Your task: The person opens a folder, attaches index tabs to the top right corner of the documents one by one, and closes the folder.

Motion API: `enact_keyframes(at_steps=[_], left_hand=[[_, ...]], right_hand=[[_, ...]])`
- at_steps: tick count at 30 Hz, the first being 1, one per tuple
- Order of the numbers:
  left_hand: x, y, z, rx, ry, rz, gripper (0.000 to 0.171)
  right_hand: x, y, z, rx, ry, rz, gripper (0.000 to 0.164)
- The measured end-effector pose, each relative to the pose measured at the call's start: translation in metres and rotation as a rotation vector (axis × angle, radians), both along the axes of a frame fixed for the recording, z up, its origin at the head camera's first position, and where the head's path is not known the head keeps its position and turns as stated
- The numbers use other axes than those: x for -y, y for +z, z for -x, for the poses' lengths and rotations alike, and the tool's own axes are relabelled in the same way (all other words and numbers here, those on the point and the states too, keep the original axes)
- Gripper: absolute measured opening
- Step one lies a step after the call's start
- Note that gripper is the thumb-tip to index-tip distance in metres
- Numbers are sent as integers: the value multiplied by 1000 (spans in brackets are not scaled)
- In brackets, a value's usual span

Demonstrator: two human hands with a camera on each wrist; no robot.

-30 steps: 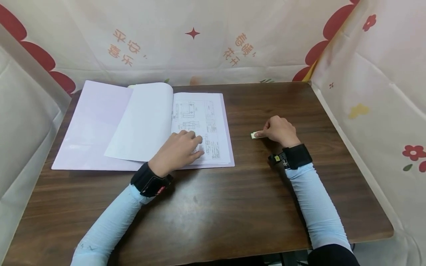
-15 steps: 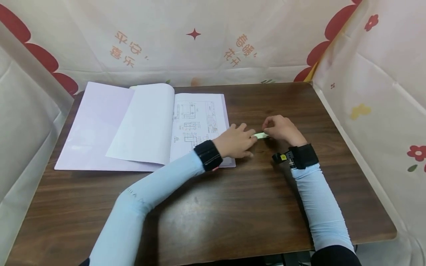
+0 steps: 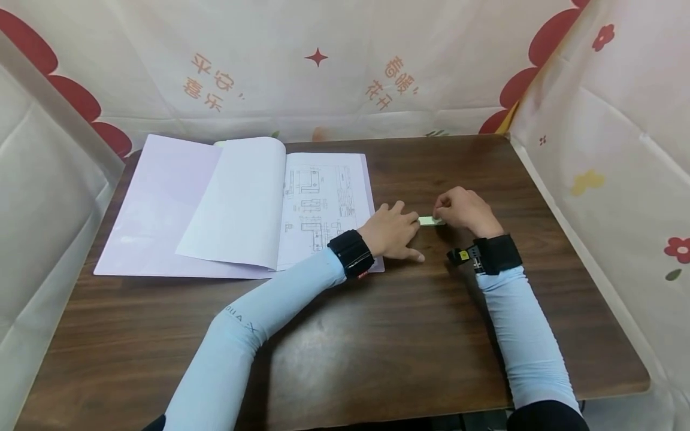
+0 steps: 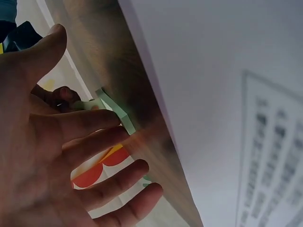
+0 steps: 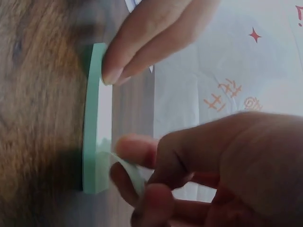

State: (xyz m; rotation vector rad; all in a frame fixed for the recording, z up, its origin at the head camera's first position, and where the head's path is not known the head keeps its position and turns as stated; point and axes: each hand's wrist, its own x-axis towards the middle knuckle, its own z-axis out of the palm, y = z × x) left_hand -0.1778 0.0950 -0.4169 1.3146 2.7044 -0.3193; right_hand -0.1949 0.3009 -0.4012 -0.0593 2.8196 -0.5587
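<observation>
A narrow pale green sticky note pad (image 3: 428, 221) lies on the wooden table, right of an open folder. In the right wrist view, my right hand (image 5: 203, 165) pinches the end of the pad's top note (image 5: 135, 177) between thumb and finger. That end curls up off the pad while the rest stays flat. My left hand (image 3: 389, 232) reaches across the folder's right edge with fingers spread and nearly straight. Its index and middle fingertips press on the pad's other end. The left wrist view shows the same fingers (image 4: 102, 123) against the green pad (image 4: 118, 111).
The open folder (image 3: 145, 209) has a pale lilac cover, a turned white page (image 3: 242, 203) and a sheet of technical drawings (image 3: 329, 179). Patterned cloth (image 3: 345, 78) hangs behind and beside the table (image 3: 345, 353).
My left hand has moved right, from the drawing sheet to the pad's left end. My right hand has shifted from lying over the pad to lifting the end of its top note.
</observation>
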Motion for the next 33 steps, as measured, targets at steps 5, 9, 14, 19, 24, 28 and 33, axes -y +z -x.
enact_keyframes(at_steps=[5,9,14,19,24,28,33], left_hand=[[-2,2,0,28,13,8,86],[-3,3,0,44,18,9,85],[-1,3,0,82,38,-23,83],[0,2,0,89,49,-48,80],[-1,2,0,65,41,-35,78],[-2,3,-2,55,35,-31,74],[-3,4,-3,49,31,-37,68]], right_hand=[[-2,2,0,4,-50,-57,38],[-3,-1,1,-18,-95,-38,37],[-6,-9,4,-34,-121,49,28],[-9,-10,6,0,-116,101,24],[-10,-7,8,40,-91,109,22],[-14,-6,10,63,-87,114,23],[-30,-2,9,52,-104,101,26]])
